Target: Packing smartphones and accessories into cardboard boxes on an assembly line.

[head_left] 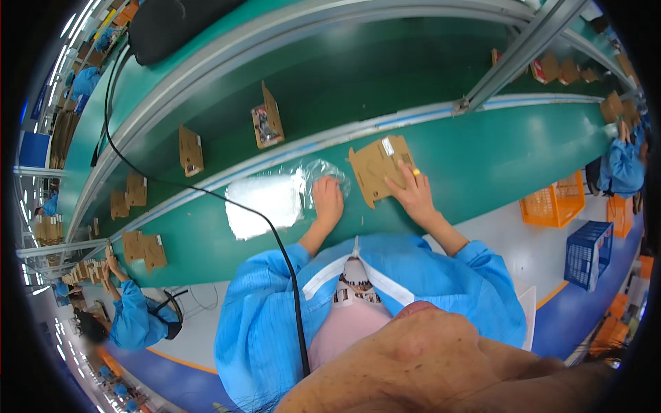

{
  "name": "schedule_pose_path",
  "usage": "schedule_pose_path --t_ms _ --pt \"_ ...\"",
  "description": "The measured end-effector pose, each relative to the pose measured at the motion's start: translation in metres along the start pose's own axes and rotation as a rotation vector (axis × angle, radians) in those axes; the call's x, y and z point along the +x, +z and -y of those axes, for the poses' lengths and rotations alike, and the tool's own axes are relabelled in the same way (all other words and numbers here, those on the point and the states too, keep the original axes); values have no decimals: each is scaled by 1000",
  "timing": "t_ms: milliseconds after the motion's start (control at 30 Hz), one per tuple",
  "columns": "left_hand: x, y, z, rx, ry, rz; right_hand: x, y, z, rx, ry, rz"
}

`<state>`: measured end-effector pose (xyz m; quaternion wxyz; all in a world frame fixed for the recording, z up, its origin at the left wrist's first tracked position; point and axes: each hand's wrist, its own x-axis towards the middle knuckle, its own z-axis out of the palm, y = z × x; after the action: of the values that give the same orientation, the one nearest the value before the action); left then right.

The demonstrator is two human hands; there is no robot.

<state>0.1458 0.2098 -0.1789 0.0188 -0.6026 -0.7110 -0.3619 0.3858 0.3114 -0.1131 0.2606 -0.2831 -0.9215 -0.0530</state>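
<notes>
A flat brown cardboard box (372,169) with flaps and a small white label lies on the green bench in front of me. My right hand (415,197) grips its right side, thumb and fingers on the top face, with a yellow band round one finger. To its left, my left hand (328,202) has curled fingers on a clear plastic bag (300,175), whose crinkled edge shows around the fingertips. Beside that hand lies a stack of shiny white plastic sheets or bags (261,206). The fingertips of the left hand are partly hidden.
Behind a metal rail, an open box (267,124) with packed contents stands on the green conveyor near another box (191,150). A black cable (265,219) hangs across the view. An orange crate (553,199) and a blue crate (589,255) stand right. Co-workers work at both ends.
</notes>
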Motion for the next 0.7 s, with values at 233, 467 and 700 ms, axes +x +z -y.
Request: schedule_pose_path --t_ms 233,467,700 --pt "-6 -8 5 14 -32 42 -11 9 -43 435 596 -353" --pt "-5 -9 6 -29 -67 -43 -89 -3 -86 286 998 396" --pt "4 -17 -9 -60 -6 59 26 11 26 266 510 374"
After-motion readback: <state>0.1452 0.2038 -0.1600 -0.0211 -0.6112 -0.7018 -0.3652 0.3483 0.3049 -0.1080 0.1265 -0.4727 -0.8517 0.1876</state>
